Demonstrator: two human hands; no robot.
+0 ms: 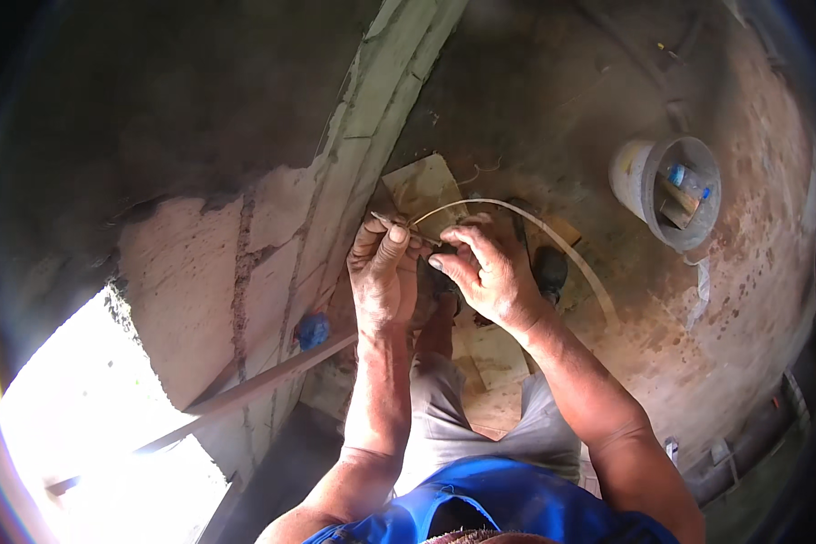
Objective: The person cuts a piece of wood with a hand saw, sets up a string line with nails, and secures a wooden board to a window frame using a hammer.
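My left hand is closed in front of me, thumb up. It pinches a thin, short grey stick-like piece whose pointed end sticks out past the fingers. From the same fingers a pale, narrow flexible strip rises and arcs over to the right, dropping beyond my right hand. My right hand is beside the left, its thumb and fingers curled together near the other end of the grey piece. What lies between the right fingertips is too small to make out.
A white bucket holding a plastic bottle and offcuts leans at the right. Boards lie on the floor ahead. A block wall with a bright opening runs along the left, a long bar crossing near it. A blue crumpled item rests beside it.
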